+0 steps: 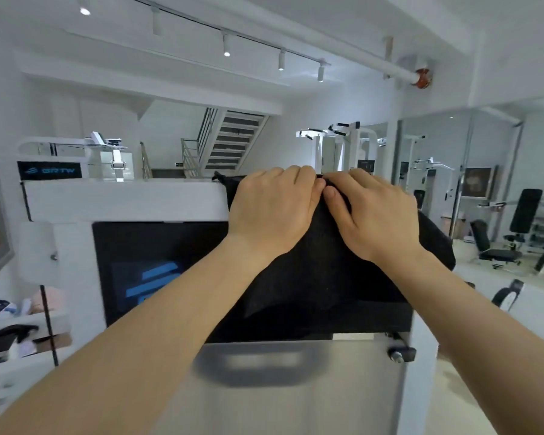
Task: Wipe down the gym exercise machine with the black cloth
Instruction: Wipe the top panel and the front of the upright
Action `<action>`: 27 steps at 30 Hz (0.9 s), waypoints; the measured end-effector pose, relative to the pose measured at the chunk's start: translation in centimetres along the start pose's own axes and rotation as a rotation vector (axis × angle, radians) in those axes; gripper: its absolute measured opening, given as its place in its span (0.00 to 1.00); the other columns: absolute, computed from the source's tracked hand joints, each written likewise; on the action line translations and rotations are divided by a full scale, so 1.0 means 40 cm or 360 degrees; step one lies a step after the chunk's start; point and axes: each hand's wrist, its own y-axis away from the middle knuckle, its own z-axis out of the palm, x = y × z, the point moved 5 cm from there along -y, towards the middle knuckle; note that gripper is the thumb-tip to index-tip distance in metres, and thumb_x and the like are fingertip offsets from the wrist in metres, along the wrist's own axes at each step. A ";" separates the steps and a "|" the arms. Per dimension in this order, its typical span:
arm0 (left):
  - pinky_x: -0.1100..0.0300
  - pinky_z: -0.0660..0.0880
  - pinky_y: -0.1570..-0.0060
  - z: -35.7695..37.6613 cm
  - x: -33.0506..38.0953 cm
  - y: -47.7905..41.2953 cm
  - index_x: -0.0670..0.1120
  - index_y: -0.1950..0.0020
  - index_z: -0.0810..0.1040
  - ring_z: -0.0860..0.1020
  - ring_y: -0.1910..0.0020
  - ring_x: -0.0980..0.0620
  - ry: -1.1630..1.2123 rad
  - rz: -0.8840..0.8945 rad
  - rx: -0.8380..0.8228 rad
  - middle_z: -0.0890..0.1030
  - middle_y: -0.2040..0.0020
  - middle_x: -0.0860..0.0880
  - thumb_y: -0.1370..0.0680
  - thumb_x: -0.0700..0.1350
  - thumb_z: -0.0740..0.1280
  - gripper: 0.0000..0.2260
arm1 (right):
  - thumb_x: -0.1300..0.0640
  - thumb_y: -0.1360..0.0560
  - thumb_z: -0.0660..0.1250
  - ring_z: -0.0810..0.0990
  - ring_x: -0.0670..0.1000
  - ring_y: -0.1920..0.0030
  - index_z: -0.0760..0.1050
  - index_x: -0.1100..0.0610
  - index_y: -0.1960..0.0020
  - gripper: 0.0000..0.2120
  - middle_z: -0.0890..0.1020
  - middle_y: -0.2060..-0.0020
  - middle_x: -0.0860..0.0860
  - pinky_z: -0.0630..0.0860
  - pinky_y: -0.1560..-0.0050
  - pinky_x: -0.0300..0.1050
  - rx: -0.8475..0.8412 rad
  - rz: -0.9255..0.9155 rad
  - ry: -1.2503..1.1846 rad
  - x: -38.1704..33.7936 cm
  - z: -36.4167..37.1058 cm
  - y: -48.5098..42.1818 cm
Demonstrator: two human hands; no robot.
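Head view: black cloth (321,277), judged soft and light, drapes the top edge of the exercise machine (123,199). Left hand (274,211) and right hand (374,215) grip it there, fingers curled.

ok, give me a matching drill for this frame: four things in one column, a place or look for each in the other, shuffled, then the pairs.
Things:
1 black cloth
2 screen
3 metal panel
4 staircase

Place or look:
A far back, middle of the room
B dark with a blue logo, on the front of the machine
C draped over the machine's top edge, under the left hand and right hand
D grey, with a handle, below the screen

Pairs: 1-C; 2-B; 3-D; 4-A
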 end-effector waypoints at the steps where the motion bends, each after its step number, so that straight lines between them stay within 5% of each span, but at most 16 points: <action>1: 0.54 0.66 0.68 0.001 0.002 -0.001 0.46 0.55 0.77 0.76 0.68 0.48 0.0015 0.0015 0.0017 0.79 0.64 0.49 0.15 0.52 0.53 0.18 | 0.42 0.16 0.49 0.79 0.50 0.59 0.78 0.48 0.40 0.21 0.81 0.55 0.45 0.66 0.67 0.43 0.0015 0.0023 0.0024 0.002 0.001 0.001; 6: 0.53 0.68 0.67 -0.017 -0.084 0.035 0.46 0.53 0.78 0.76 0.67 0.48 0.0064 0.0043 -0.0046 0.79 0.64 0.50 0.15 0.51 0.53 0.18 | 0.46 0.16 0.50 0.79 0.53 0.61 0.80 0.50 0.45 0.20 0.82 0.57 0.47 0.70 0.65 0.46 0.0003 -0.0055 0.0064 -0.087 0.015 -0.041; 10: 0.54 0.68 0.65 -0.059 -0.286 0.120 0.46 0.51 0.80 0.77 0.66 0.48 0.0061 -0.0084 -0.0108 0.81 0.62 0.50 0.15 0.52 0.51 0.19 | 0.46 0.16 0.51 0.77 0.53 0.67 0.80 0.51 0.52 0.20 0.80 0.64 0.48 0.60 0.67 0.44 -0.0016 -0.0184 0.0045 -0.290 0.060 -0.121; 15: 0.54 0.69 0.60 -0.120 -0.537 0.246 0.45 0.46 0.82 0.80 0.61 0.45 -0.0019 -0.0184 -0.0095 0.84 0.57 0.48 0.15 0.50 0.52 0.19 | 0.45 0.17 0.51 0.78 0.56 0.67 0.77 0.52 0.56 0.20 0.80 0.66 0.50 0.69 0.68 0.48 -0.0109 -0.0252 -0.0130 -0.567 0.141 -0.207; 18: 0.56 0.67 0.60 -0.148 -0.614 0.275 0.44 0.47 0.82 0.80 0.61 0.44 -0.0034 -0.0182 -0.0036 0.84 0.56 0.46 0.16 0.47 0.53 0.18 | 0.46 0.17 0.51 0.79 0.56 0.67 0.78 0.53 0.55 0.20 0.80 0.66 0.51 0.64 0.68 0.48 -0.0086 -0.0285 -0.0131 -0.663 0.163 -0.240; 27: 0.55 0.64 0.61 -0.114 -0.488 0.219 0.45 0.50 0.80 0.78 0.63 0.45 -0.0124 -0.0262 -0.0134 0.82 0.60 0.47 0.16 0.49 0.52 0.18 | 0.46 0.20 0.58 0.76 0.54 0.69 0.77 0.54 0.60 0.17 0.79 0.69 0.50 0.69 0.66 0.47 0.0085 -0.0229 -0.0210 -0.515 0.119 -0.188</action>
